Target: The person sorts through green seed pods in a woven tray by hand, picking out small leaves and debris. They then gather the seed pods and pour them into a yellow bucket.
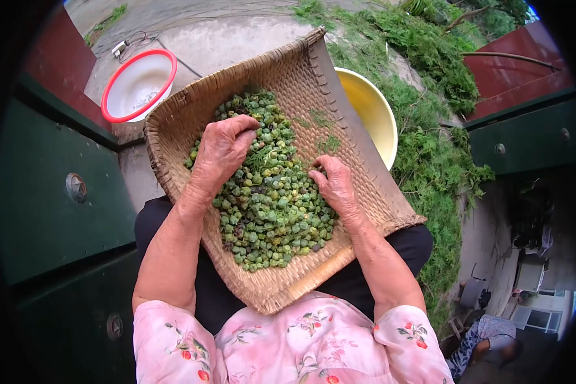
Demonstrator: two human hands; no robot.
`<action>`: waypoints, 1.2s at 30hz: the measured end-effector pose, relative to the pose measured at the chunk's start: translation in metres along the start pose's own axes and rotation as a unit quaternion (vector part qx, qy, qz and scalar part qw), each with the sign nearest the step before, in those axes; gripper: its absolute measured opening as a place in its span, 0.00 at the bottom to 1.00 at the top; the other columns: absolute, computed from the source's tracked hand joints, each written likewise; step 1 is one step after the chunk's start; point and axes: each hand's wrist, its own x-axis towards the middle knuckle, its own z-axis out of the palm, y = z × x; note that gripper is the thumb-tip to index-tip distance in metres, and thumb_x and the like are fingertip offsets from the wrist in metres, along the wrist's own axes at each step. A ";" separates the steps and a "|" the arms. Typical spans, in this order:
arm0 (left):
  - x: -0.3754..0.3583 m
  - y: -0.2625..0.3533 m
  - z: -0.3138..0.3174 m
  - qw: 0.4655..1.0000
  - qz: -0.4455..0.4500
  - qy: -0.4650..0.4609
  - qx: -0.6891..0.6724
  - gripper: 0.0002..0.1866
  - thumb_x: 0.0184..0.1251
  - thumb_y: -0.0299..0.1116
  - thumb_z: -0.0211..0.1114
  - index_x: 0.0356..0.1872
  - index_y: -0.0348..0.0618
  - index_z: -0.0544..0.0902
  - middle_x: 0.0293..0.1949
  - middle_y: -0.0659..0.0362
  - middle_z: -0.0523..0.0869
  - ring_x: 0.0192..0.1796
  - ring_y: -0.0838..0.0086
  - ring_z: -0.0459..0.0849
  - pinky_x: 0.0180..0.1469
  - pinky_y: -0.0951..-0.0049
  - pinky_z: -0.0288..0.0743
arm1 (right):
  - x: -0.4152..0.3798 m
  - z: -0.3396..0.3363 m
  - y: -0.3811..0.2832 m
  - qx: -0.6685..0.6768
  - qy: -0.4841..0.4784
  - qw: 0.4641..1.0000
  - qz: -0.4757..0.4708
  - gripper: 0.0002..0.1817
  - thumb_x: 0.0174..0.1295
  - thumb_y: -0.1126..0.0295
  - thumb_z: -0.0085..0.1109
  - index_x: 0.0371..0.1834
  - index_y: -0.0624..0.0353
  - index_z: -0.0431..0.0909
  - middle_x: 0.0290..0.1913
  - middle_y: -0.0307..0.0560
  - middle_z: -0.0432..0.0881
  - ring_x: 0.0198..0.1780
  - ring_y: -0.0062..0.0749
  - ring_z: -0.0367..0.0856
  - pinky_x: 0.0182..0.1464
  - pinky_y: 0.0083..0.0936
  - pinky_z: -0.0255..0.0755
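A woven basket tray (329, 89) rests tilted across my lap, heaped with small green seed cones (275, 217). My left hand (227, 147) is over the upper left part of the heap, its fingers curled and pressed together at the cones; what they hold, if anything, is hidden. At the right edge of the heap is my right hand (335, 184), thumb and fingers bent with a gap between them, touching the cones. Green leafy sprigs (259, 157) lie among the cones between my hands, and a few more (326, 144) lie on the bare weave above my right hand.
A white basin with a red rim (139, 86) stands at the upper left, near a cable with a plug (118, 49). A yellow basin (371, 115) is partly behind the tray. Cut green branches (422, 153) cover the ground at right. Another person (486, 339) is at the lower right.
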 end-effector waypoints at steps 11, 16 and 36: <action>0.000 0.003 -0.001 1.000 -0.016 -0.007 0.004 0.08 0.61 0.26 0.60 0.39 0.36 0.82 0.31 0.53 0.84 0.34 0.67 0.84 0.38 0.72 0.77 | 0.005 -0.042 0.020 0.621 -0.017 0.756 0.207 0.07 0.59 0.73 0.57 0.40 0.59 0.77 0.32 0.45 0.80 0.31 0.29 0.77 0.27 0.24 0.73; 0.000 -0.003 0.000 1.000 -0.002 -0.005 -0.002 0.07 0.62 0.25 0.62 0.40 0.35 0.83 0.27 0.64 0.82 0.26 0.84 0.79 0.30 0.81 0.75 | 0.004 -0.030 0.021 0.780 -0.075 0.596 0.173 0.09 0.65 0.69 0.53 0.45 0.59 0.74 0.41 0.53 0.79 0.36 0.37 0.78 0.24 0.22 0.73; -0.010 0.010 -0.006 0.980 0.073 0.152 0.108 0.08 0.60 0.22 0.61 0.41 0.36 0.82 0.35 0.54 0.85 0.35 0.71 0.84 0.39 0.74 0.76 | -0.005 -0.010 0.016 0.040 -0.056 0.996 -0.056 0.11 0.50 0.72 0.63 0.38 0.60 0.81 0.34 0.50 0.77 0.40 0.42 0.77 0.44 0.32 0.72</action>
